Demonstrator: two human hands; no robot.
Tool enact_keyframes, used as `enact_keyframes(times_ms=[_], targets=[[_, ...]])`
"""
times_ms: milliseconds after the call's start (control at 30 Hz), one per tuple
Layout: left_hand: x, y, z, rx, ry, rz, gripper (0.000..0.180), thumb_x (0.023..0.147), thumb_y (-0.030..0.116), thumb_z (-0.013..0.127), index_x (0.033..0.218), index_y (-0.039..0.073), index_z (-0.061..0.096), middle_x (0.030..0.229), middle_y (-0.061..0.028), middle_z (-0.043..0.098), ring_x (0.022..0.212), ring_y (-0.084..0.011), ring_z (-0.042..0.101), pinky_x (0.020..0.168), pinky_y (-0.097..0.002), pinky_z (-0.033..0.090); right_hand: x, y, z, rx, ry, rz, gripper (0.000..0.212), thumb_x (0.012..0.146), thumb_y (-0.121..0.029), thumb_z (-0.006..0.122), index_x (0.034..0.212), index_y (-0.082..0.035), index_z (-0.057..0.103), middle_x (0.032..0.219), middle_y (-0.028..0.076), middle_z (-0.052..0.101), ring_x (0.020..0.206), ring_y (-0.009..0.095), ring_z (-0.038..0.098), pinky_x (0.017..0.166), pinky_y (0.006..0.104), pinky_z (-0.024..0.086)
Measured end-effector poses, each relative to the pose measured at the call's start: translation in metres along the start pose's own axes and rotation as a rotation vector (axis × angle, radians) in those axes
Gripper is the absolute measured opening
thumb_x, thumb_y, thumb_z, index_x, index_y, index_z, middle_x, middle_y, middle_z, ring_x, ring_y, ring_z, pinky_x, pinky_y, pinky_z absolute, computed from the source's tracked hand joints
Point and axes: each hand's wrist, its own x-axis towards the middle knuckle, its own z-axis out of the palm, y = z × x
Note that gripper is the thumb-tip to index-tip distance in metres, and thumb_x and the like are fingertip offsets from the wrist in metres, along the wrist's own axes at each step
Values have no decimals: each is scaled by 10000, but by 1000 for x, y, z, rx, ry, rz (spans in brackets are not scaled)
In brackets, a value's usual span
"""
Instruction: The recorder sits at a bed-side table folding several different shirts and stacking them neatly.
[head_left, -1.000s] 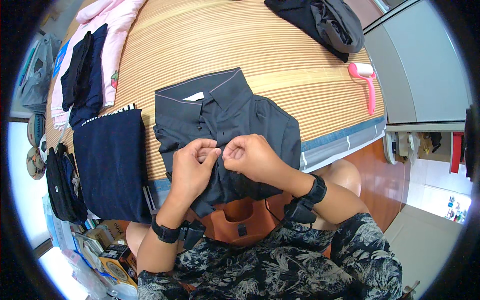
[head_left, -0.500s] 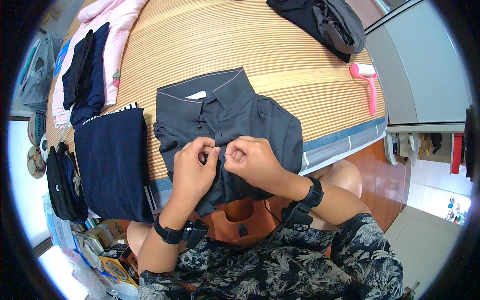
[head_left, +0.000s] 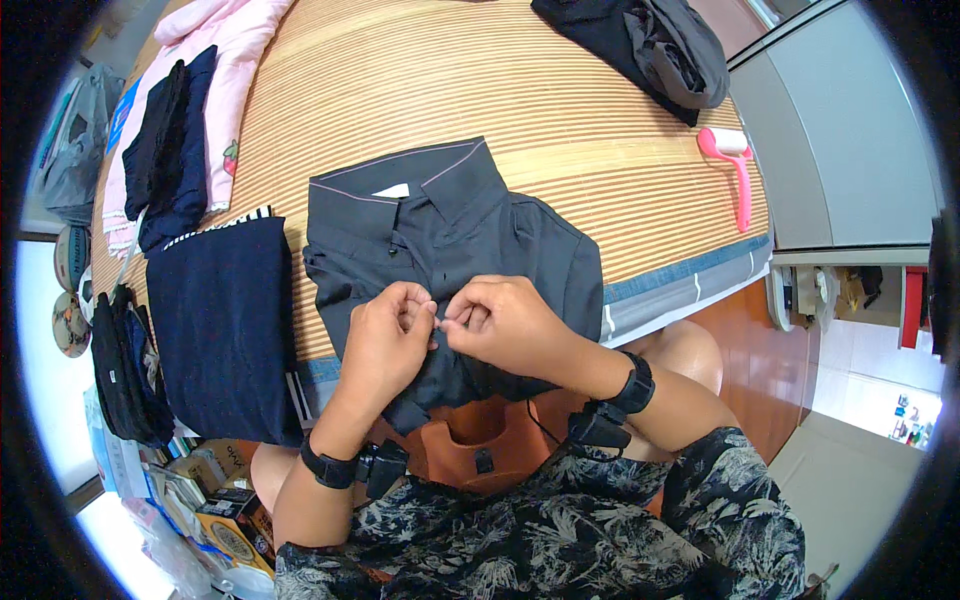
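Observation:
A dark grey collared shirt (head_left: 545,255) lies front up on the striped mat, its collar pointing away from me. The collar stands open and shows a white label (head_left: 393,191) inside. Below it, a small dark button (head_left: 392,251) sits on the front edge. My left hand (head_left: 390,335) is closed in a pinch on the shirt's front opening. Close beside it, my right hand (head_left: 503,322) pinches the other side of the opening, fingertips nearly touching the left thumb. Whatever lies between the fingertips is too small to make out.
Folded navy clothing (head_left: 225,330) lies left of the shirt, with black garments (head_left: 130,370) beyond it. Pink fabric (head_left: 240,70) and dark folded clothes (head_left: 185,150) are at the far left. A pink lint roller (head_left: 742,180) and dark clothing (head_left: 660,55) lie at the right.
Both hands have come closer together at the shirt front, the right fingertips moving left and slightly down toward the left thumb. The shirt has shifted very slightly left.

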Motion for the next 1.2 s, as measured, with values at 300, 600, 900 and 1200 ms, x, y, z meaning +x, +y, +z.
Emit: enact_keyframes(times_ms=[300, 600, 900, 1200], targets=[[2, -7, 4, 38, 17, 199, 93, 859, 58, 631, 898, -16, 590, 662, -69, 631, 595, -121, 619, 581, -239, 482, 0, 8, 0, 200, -101, 228, 218, 780, -99, 738, 917, 52, 661, 768, 91, 693, 680, 94, 646, 622, 243, 519], [1, -8, -6, -31, -118, 151, 233, 789, 21, 700, 983, -10, 575, 839, -87, 652, 720, -131, 631, 634, -256, 501, 3, 8, 4, 231, -87, 306, 189, 834, -53, 685, 986, 57, 659, 789, 79, 687, 705, 83, 628, 664, 231, 519], [-1, -2, -12, 246, -59, 197, 145, 759, 65, 735, 849, -8, 648, 766, -101, 645, 672, -169, 606, 630, -289, 473, -1, 12, 2, 192, -25, 249, 191, 848, -45, 667, 999, 71, 653, 780, 78, 679, 691, 86, 618, 634, 233, 508], [-2, 7, -14, 263, -64, 219, 144, 771, 92, 716, 854, -16, 673, 812, -144, 658, 674, -244, 634, 634, -318, 480, -2, 7, -4, 186, -36, 288, 198, 816, -117, 670, 902, 61, 677, 747, 144, 690, 688, 164, 673, 650, 289, 524]])
